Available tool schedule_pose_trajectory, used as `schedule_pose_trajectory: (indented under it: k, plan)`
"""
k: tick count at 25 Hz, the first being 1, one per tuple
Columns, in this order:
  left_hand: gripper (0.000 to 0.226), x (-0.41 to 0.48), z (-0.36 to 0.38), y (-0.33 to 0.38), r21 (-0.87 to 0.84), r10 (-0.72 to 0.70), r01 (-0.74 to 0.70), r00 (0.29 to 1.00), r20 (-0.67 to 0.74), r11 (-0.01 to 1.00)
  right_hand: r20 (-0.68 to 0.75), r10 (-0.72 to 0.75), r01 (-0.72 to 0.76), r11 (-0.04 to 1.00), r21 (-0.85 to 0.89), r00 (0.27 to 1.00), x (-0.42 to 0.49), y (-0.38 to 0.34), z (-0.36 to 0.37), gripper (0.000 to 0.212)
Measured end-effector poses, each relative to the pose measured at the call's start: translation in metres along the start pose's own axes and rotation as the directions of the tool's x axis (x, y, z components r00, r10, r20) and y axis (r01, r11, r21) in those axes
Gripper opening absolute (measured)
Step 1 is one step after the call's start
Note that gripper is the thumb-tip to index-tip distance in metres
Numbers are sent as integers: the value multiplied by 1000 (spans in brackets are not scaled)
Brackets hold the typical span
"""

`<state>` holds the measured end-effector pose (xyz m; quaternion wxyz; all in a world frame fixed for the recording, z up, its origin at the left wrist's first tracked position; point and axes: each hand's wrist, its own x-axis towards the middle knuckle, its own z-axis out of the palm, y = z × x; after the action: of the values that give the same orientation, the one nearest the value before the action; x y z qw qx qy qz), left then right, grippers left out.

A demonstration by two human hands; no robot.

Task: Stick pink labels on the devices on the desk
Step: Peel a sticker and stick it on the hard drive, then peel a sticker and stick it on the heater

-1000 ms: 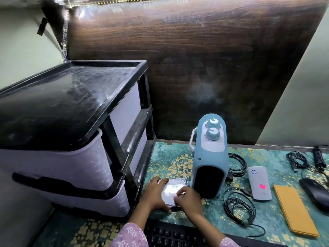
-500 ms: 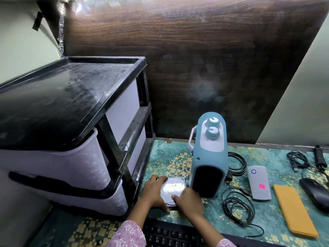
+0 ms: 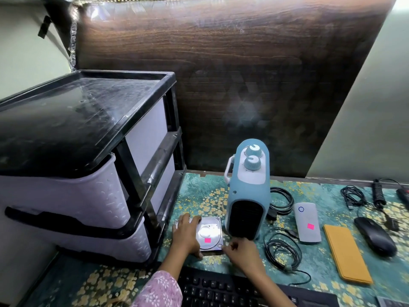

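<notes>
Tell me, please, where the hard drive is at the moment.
In the head view the hard drive lies flat at lower centre, between the drawer unit on its left and the blue heater on its right, just beyond the keyboard.

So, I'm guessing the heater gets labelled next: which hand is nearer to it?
Right. The right hand is just in front of the blue heater, at its base; the left hand holds the left side of the hard drive, farther away.

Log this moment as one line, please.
hard drive: pink label on | left hand: holds it | right hand: at its near corner | power bank: labelled | heater: no label seen
</notes>
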<state>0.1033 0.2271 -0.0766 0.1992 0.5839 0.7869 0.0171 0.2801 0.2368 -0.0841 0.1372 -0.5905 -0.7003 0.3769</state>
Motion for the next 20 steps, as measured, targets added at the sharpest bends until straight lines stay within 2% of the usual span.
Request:
schedule_pose_trajectory:
  k: [2, 4, 6, 8, 11, 16, 20]
  plan:
    - [67, -16, 9, 20, -96, 30, -46, 985, -168, 994, -107, 49, -32, 988, 152, 993, -10, 13, -15, 27]
    - [39, -35, 26, 43, -218, 104, -193, 926, -363, 957, -221, 98, -22, 946, 324, 970, -20, 24, -31, 33]
    - [22, -50, 41, 65, -317, 159, -321, 882, -444, 893, -316, 151, 19, 879, 477, 937, -28, 34, -47, 39]
    - [21, -56, 47, 91, -403, 223, -378, 897, -380, 834, -365, 192, 70, 800, 596, 911, -37, 44, -67, 40]
    - [23, -59, 44, 140, -501, 339, -440, 897, -284, 745, -426, 223, 133, 739, 660, 877, -56, 64, -101, 33]
    - [40, -71, 52, 255, -675, 390, -439, 890, -235, 593, -543, 266, 169, 764, 622, 797, -97, 124, -178, 32]
    - [34, -82, 68, 342, -735, 435, -412, 883, -177, 538, -610, 407, 115, 763, 637, 680, -123, 194, -245, 34]
